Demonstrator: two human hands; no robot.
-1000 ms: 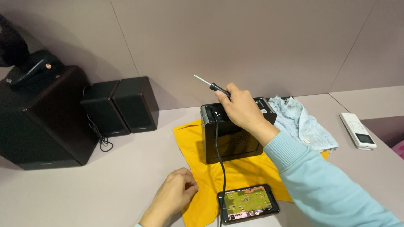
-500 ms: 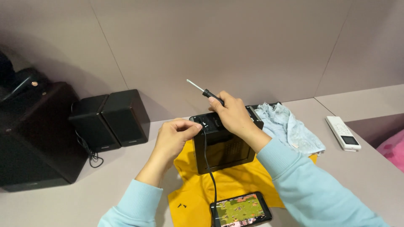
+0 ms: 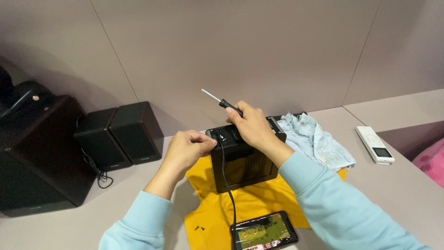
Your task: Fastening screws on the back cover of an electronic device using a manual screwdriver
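Note:
A small black box-shaped device [image 3: 243, 164] stands on a yellow cloth [image 3: 217, 213] in the middle of the desk. My right hand [image 3: 252, 125] rests on the device's top and grips a thin screwdriver [image 3: 222, 103] whose tip points up and to the left. My left hand [image 3: 187, 149] is at the device's top left corner with its fingers curled; whether it pinches something is hidden. A black cable [image 3: 229, 194] runs down the device's front to a phone [image 3: 263, 230] with a lit screen.
Two small black speakers [image 3: 118, 134] and a large black speaker [image 3: 39, 157] stand at the left by the wall. A light blue cloth [image 3: 314, 141] lies right of the device, a white remote [image 3: 374, 144] further right. Two tiny screws [image 3: 199, 228] lie on the yellow cloth.
My left hand rose from the desk near the phone up to the device's top left corner. My right hand stayed on top with the screwdriver. The view shifted slightly.

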